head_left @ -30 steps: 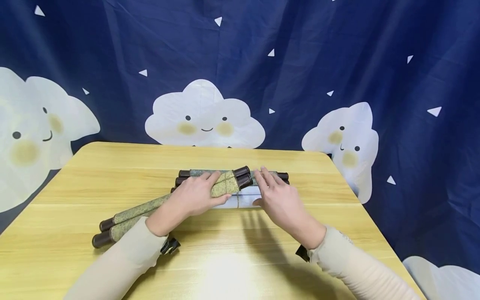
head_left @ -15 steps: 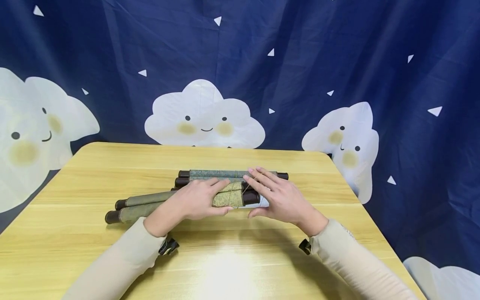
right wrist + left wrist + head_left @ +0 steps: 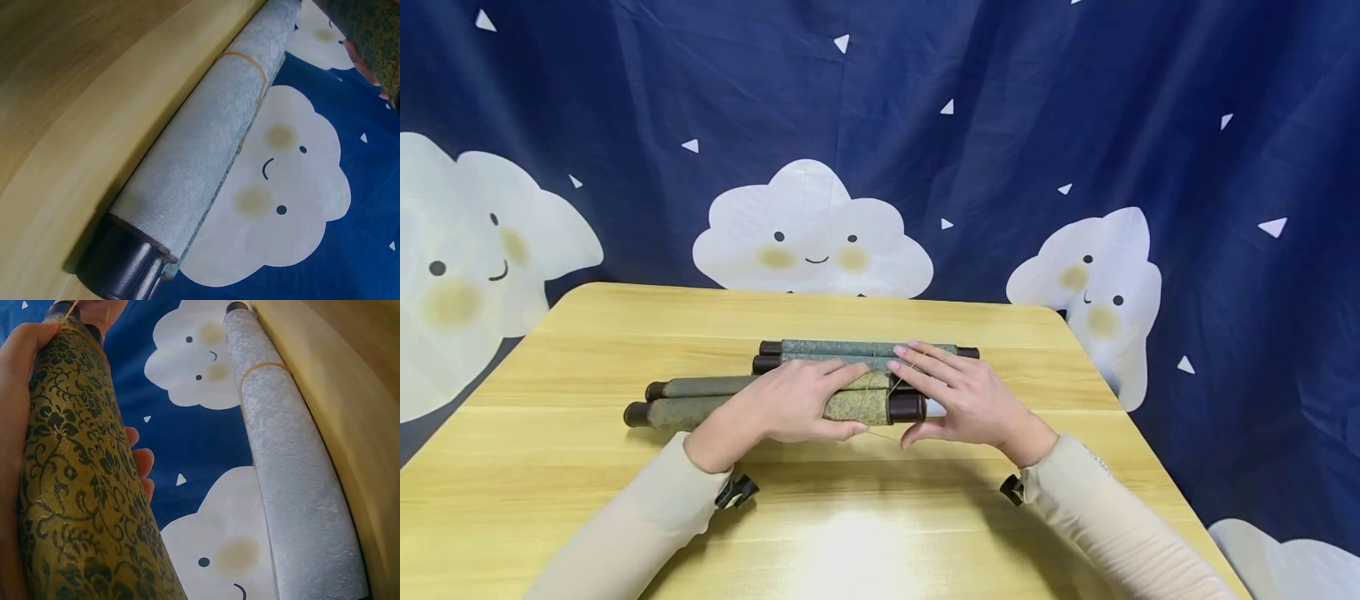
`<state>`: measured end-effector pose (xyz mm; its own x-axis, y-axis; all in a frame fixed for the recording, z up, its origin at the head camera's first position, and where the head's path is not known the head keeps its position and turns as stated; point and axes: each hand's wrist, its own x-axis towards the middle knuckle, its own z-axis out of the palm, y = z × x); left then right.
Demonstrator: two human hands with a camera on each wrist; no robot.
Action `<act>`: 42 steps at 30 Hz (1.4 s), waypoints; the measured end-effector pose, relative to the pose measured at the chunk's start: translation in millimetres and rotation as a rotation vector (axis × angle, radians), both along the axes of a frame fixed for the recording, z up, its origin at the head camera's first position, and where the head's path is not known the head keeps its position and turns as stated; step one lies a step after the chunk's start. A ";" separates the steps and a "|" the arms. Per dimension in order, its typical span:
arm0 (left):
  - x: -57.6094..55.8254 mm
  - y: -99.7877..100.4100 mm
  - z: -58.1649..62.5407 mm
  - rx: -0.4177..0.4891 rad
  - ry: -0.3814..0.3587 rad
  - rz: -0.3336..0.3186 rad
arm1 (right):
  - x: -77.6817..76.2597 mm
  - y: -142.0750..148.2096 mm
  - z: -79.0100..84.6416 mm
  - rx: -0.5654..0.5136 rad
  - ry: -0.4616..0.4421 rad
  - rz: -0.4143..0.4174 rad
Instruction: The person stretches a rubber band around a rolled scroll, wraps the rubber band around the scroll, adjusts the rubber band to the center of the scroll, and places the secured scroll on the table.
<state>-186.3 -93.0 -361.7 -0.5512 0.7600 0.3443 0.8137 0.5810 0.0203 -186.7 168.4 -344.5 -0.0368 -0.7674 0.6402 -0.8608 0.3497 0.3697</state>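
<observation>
My left hand grips a yellow-green scroll with a dark floral pattern and dark roller ends. In the left wrist view the thumb lies along one side of this scroll, and fingertips show at the other. Near its right end runs a thin rubber band, stretched out toward my right hand. That hand has its fingers spread and fairly straight, with strands of the band reaching its fingertips and thumb. A silver-white scroll with its own band lies behind on the table, largely covered in the head view.
A blue-green scroll lies along the back of the group. The wooden table ends at a dark blue curtain printed with white clouds. Black wrist straps sit at the sleeve cuffs.
The yellow-green scroll has swung from a slant to nearly level, its left end moving away and its right end nearer. The right hand's band now stretches over the scroll's right end.
</observation>
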 end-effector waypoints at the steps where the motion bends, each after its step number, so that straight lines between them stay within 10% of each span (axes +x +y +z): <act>1: 0.0 -0.2 0.5 -0.002 0.001 -0.001 | 0.0 -0.6 0.3 0.002 -0.005 0.001; 20: 2.7 -1.5 2.3 -0.074 -0.116 -0.036 | -2.5 -17.9 -14.4 0.026 -0.061 0.143; 42: -5.0 -3.8 -2.9 -0.056 -0.082 0.007 | 4.5 -13.4 -3.6 0.000 -0.620 0.037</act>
<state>-191.3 -96.8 -364.6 -0.5810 0.7729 0.2549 0.8066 0.5886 0.0538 -182.2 155.0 -348.1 -0.3751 -0.7754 0.5081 -0.9270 0.3152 -0.2033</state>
